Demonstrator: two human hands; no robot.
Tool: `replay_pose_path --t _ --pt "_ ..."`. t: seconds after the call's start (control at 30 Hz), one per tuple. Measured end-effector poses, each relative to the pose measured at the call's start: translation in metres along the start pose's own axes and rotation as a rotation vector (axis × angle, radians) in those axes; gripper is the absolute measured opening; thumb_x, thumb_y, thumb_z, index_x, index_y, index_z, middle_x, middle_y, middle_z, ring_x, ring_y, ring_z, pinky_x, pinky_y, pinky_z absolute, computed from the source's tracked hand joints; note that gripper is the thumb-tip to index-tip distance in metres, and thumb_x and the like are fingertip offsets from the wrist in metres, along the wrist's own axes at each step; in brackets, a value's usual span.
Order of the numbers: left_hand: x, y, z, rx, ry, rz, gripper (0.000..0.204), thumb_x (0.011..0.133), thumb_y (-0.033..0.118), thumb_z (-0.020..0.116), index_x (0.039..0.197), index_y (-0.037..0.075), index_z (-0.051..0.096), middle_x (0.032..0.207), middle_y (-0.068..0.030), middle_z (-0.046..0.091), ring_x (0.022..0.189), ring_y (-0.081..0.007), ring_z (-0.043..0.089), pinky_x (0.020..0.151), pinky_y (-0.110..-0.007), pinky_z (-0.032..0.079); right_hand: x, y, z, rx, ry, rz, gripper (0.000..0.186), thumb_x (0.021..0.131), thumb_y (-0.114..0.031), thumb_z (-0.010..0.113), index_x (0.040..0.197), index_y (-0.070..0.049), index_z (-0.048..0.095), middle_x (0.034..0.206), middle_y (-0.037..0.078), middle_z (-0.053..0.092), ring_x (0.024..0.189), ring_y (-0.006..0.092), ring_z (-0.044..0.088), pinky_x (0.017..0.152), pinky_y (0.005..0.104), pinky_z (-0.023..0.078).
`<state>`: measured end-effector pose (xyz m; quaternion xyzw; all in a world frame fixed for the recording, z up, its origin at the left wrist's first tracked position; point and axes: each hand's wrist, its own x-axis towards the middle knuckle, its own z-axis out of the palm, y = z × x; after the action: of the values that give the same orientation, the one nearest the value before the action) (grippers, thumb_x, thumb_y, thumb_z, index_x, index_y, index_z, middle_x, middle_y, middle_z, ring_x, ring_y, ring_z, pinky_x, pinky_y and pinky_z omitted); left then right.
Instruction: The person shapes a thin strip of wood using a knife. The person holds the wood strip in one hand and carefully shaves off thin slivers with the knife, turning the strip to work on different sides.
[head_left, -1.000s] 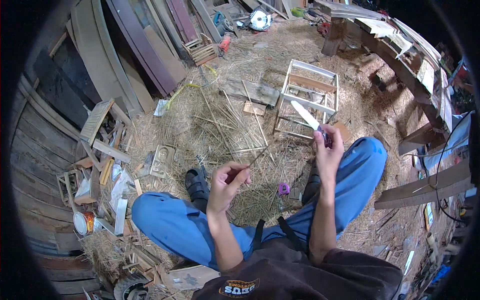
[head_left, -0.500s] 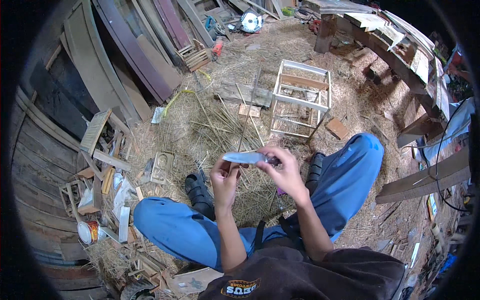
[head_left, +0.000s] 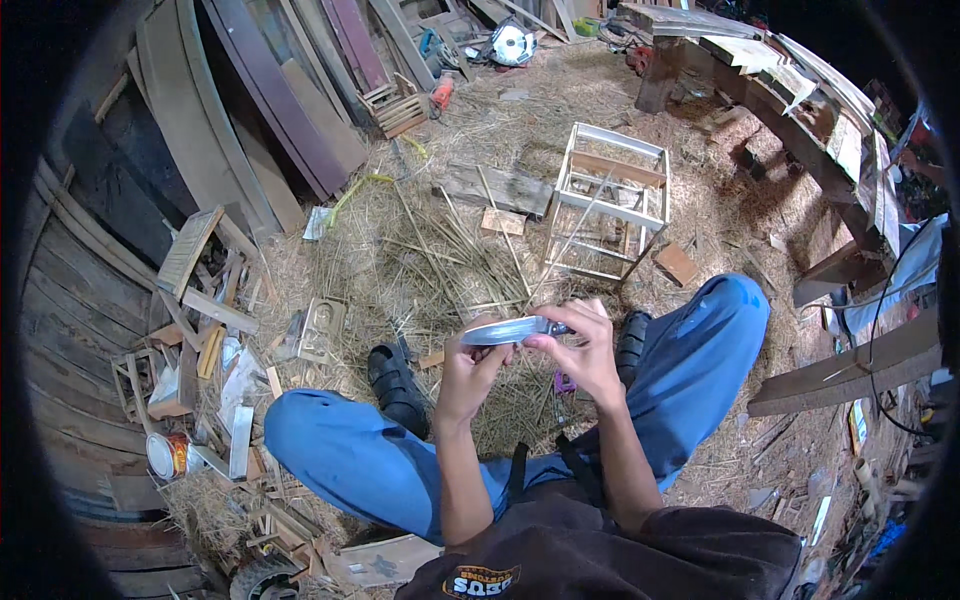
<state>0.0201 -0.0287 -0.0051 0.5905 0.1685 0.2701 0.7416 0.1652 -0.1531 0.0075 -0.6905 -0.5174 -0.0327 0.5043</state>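
Note:
My right hand (head_left: 587, 355) is closed round the dark handle of a knife (head_left: 503, 331), whose broad shiny blade points left. Fingers curled, my left hand (head_left: 466, 380) sits under and beside the blade. A thin strip of bamboo or wood (head_left: 574, 237) runs from between my hands toward the far right, across the wooden frame; my left fingers appear to grip its near end, which the blade partly hides. On the ground beyond my hands lies a loose pile of similar strips (head_left: 440, 258).
Beyond my right hand stands a small open wooden frame (head_left: 610, 212), with a wood block (head_left: 676, 262) beside it. A rough workbench (head_left: 745, 75) runs along the right. Boards (head_left: 265, 95) lean at the far left. Wood scraps and a white tub (head_left: 167, 455) lie left.
The strip's far end has swung right, from nearly straight ahead to across the wooden frame. The knife and both hands have shifted slightly right and nearer me.

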Motion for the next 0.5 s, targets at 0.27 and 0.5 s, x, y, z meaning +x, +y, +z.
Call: replay_pose_path --t 0.27,0.5 --pt "-0.003 0.014 -0.004 0.027 0.142 -0.013 0.017 0.097 0.012 0.061 0.108 0.000 0.062 0.081 -0.0029 0.064 0.069 -0.0054 0.055 0.060 -0.020 0.041 -0.006 0.041 -0.023 0.117 0.365 0.381 0.027 0.084 -0.012 0.074 0.108 0.000 0.069 0.092 0.009 0.071 0.081 0.0140 0.064 0.069 0.0284 0.050" --pt "0.003 0.004 0.008 -0.003 0.194 0.004 0.022 0.095 0.011 0.060 0.116 0.004 0.059 0.081 -0.0055 0.065 0.060 -0.0031 0.051 0.048 -0.017 0.033 0.000 0.006 0.004 0.375 0.006 0.318 0.036 0.082 -0.016 0.078 0.111 -0.004 0.060 0.073 0.002 0.064 0.066 0.0099 0.059 0.059 0.0266 0.045"
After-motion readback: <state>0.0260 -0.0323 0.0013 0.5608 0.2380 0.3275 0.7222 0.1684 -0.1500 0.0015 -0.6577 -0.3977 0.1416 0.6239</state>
